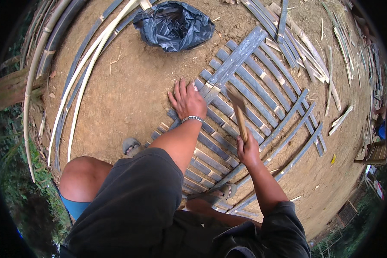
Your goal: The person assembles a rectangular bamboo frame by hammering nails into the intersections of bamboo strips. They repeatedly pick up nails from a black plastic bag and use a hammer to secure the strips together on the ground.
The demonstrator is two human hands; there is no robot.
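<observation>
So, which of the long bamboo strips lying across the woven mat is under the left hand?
The doubled cross strip running up toward the black plastic bag's right side. The left hand presses flat at its lower end; the other cross strips lie further right, untouched.

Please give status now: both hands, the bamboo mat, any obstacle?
Left hand flat on bamboo mat. Right hand shut on wooden tool. Black bag apart.

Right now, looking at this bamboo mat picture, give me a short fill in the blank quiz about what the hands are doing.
1. The left hand presses flat on the woven ____ mat.
2. The right hand grips a wooden tool, raised ____ the mat.
3. The wrist of the left hand wears a metal ____.
4. A crumpled ____ plastic bag lies on the dirt beyond the mat.

Missing words: bamboo; above; bracelet; black
</observation>
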